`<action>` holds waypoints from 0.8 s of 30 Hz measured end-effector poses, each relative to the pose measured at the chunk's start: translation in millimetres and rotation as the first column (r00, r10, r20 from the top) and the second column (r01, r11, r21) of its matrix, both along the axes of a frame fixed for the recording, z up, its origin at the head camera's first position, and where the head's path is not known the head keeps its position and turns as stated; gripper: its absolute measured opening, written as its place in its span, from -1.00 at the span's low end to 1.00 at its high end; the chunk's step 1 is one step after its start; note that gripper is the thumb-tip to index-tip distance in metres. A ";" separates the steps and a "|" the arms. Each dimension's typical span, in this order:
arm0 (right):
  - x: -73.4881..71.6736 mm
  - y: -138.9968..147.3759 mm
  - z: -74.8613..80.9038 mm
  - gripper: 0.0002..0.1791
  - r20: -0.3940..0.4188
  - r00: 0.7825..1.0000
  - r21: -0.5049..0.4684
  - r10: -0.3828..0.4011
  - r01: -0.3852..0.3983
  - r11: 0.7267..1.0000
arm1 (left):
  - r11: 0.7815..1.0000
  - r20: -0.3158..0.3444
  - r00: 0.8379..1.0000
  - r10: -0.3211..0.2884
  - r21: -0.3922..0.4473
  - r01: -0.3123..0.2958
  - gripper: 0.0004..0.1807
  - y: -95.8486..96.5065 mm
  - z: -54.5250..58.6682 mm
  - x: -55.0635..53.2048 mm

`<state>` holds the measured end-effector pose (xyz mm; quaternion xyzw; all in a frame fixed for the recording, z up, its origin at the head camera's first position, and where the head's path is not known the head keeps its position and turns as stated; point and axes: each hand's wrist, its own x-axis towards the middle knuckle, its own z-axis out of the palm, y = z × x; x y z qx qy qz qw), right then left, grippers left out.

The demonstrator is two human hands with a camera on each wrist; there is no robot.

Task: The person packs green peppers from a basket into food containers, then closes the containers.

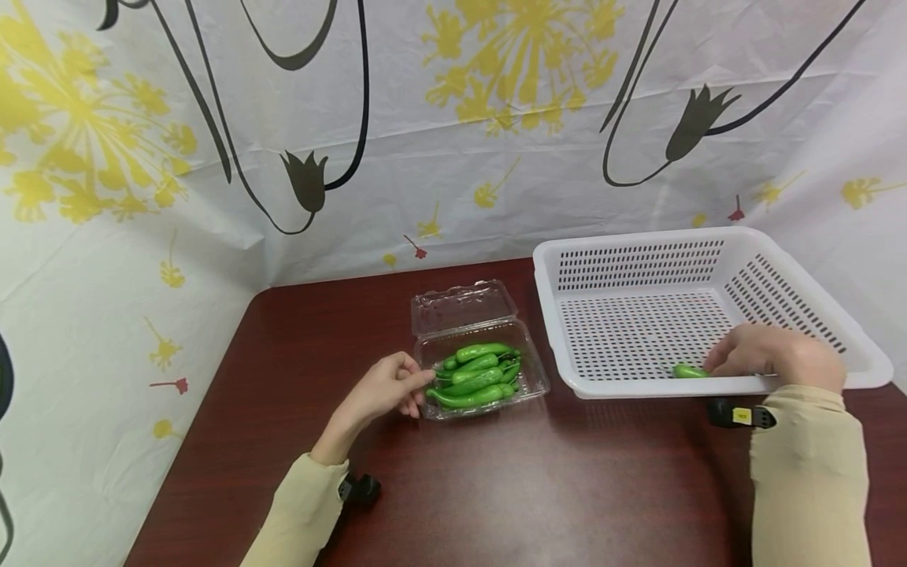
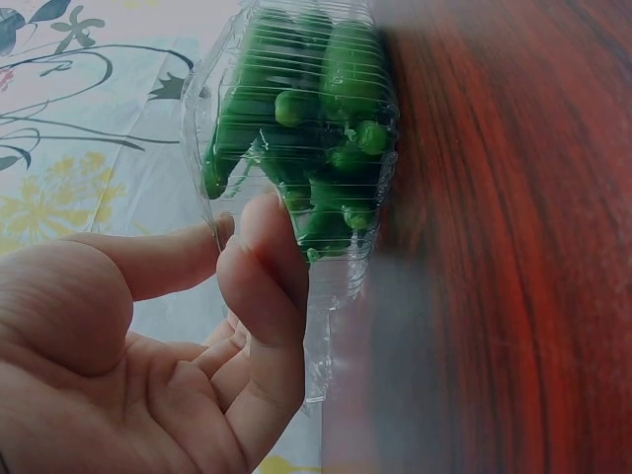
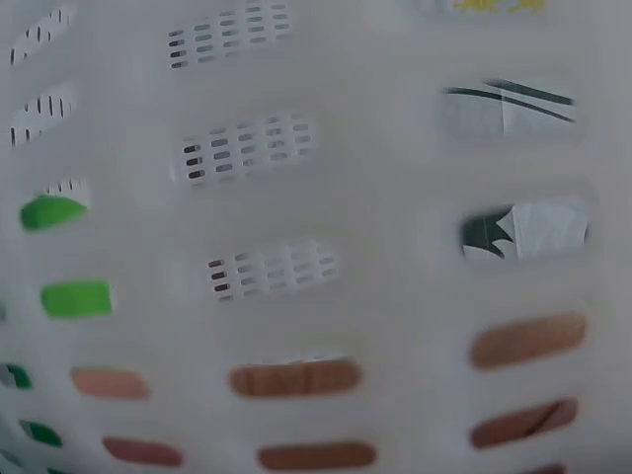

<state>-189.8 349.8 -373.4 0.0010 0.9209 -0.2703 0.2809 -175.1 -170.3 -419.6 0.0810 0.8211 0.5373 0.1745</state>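
A clear plastic clamshell box (image 1: 534, 384) stands on the table with its lid (image 1: 464, 309) folded back, holding several green chili peppers (image 1: 476, 380). At its left side, my left hand (image 1: 388, 384) pinches the rim between thumb and index finger; the left wrist view shows this grip (image 2: 262, 257) close up. My right hand (image 1: 775, 353) reaches over the front wall into a white plastic basket (image 1: 641, 331) and holds one green chili pepper (image 1: 690, 371) low inside. The front wall partly hides those fingers. Through slots in the basket wall (image 3: 395, 197), the right wrist view shows bits of pepper (image 3: 77, 298) and skin.
The dark red-brown table (image 1: 553, 480) extends in front of the box and basket. A patterned white sheet (image 1: 453, 181) hangs behind and along both sides. The basket's raised rim (image 1: 546, 315) stands just right of the clamshell box.
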 end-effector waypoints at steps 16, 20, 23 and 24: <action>-0.7 -0.2 -0.8 -0.69 -0.070 0.987 0.086 0.143 -0.137 0.987 | 1.000 0.009 1.000 0.005 -0.003 -0.005 -0.76 -0.5 -3.1 -3.0; -0.1 -0.9 -0.4 -0.65 -0.110 0.978 0.095 0.178 -0.168 0.981 | 1.000 0.006 1.000 0.003 -0.005 -0.003 -0.76 -0.6 -3.3 -2.8; 0.2 -1.9 0.1 -0.67 -0.113 0.979 0.063 0.171 -0.165 0.984 | 1.000 0.005 1.000 0.003 -0.006 -0.003 -0.76 -0.8 -3.3 -2.8; 0.1 -2.0 0.3 -0.68 -0.113 0.979 0.052 0.170 -0.165 0.985 | 1.000 0.006 1.000 0.004 -0.007 -0.004 -0.76 -0.8 -3.1 -2.8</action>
